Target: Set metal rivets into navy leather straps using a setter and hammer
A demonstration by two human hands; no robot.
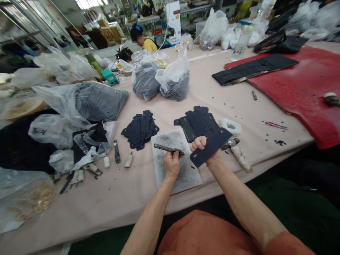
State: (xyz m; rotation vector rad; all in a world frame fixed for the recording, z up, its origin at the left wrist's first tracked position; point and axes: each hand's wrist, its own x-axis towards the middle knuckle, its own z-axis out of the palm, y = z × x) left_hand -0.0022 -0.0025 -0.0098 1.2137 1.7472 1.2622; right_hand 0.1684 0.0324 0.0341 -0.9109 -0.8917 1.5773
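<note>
My left hand (172, 164) is closed around one end of a slim, dark, flat object (166, 147) with a brownish edge; its kind is unclear. It is above a pale, black-speckled board (170, 177). My right hand (214, 158) grips a dark navy flat cut piece (208, 148) with a small slot near its lower left end. Part of the hand is hidden behind that piece. Just beyond lies a pile of similar navy pieces (198, 122), and a second pile (140, 129) sits left of the board. A hammer (240, 157) with a wrapped handle lies beside my right wrist.
A white block (230, 126) stands behind the hammer. Left of the board are white-handled tools (129, 161) and a dark tool (116, 151). Filled plastic bags (174, 79) stand farther back. A red sheet (300, 85), a pen (276, 125) and a bottle (241, 44) are rightward. Another person (150, 44) sits beyond.
</note>
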